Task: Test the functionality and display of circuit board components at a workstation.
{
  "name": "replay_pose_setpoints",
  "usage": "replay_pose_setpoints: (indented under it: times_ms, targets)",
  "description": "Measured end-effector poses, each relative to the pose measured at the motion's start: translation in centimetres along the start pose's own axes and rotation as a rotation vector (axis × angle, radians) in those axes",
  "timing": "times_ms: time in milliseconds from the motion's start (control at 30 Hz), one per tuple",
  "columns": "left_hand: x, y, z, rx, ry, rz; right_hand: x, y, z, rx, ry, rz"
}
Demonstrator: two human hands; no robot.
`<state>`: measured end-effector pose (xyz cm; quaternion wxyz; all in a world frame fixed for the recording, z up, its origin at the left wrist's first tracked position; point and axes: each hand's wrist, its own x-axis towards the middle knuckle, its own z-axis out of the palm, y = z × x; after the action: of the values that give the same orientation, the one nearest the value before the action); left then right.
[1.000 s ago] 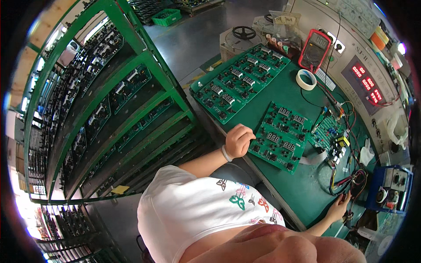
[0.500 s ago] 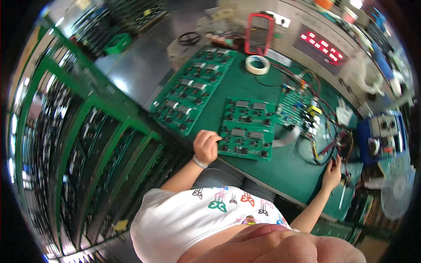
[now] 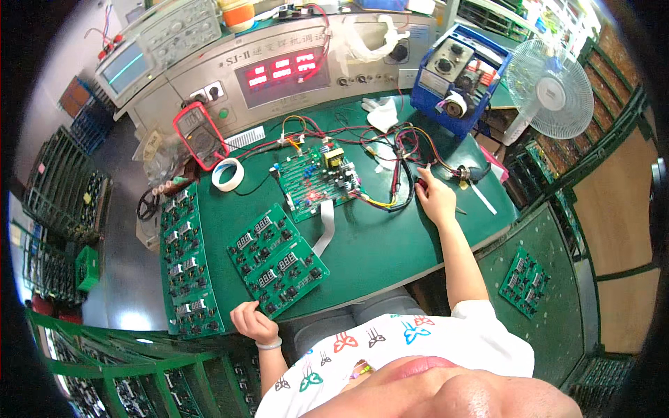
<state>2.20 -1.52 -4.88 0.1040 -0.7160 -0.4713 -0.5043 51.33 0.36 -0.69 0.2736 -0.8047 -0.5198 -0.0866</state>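
My left hand [image 3: 254, 322], fingers curled, grips the near corner of a green double circuit board [image 3: 277, 259] with several digit displays. A flat grey ribbon cable [image 3: 325, 228] joins it to a larger green circuit board [image 3: 317, 182] with a yellow transformer; a reddish glow shows on this one. Over at the right of the bench, my right hand [image 3: 437, 198] has its fingers closed by a bundle of dark wires [image 3: 398, 174]. Something small and dark is at its fingertips, too hidden to name.
A long panel of similar boards [image 3: 187, 268] lies along the left edge. Behind are a roll of tape [image 3: 228, 174], a red multimeter [image 3: 200, 134] and a test console [image 3: 284, 78] with a lit red display. A blue machine [image 3: 456, 82] and a fan [image 3: 552, 93] stand right.
The view has swung to the right, bringing the fan and a loose board at the right into sight. Both hands keep about the same places on the bench. A reddish glow now shows on the larger board.
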Motion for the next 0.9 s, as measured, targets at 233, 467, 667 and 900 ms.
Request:
replay_pose_setpoints:
  times_ms: [233,467,667,900]
  targets:
    - [0.04,0.11,0.08,0.013,-0.009,0.008,-0.06,0.08,-0.09,0.024,0.029,-0.034]
    - [0.05,0.11,0.18,0.022,-0.004,0.006,-0.06,0.44,0.38,0.037,0.054,-0.039]
    - [0.11,0.11,0.21,0.021,0.002,0.009,-0.05,0.37,0.24,0.028,0.036,-0.034]
    - [0.20,0.23,0.18,0.029,-0.012,-0.004,-0.04,0.25,0.16,0.019,0.019,-0.031]
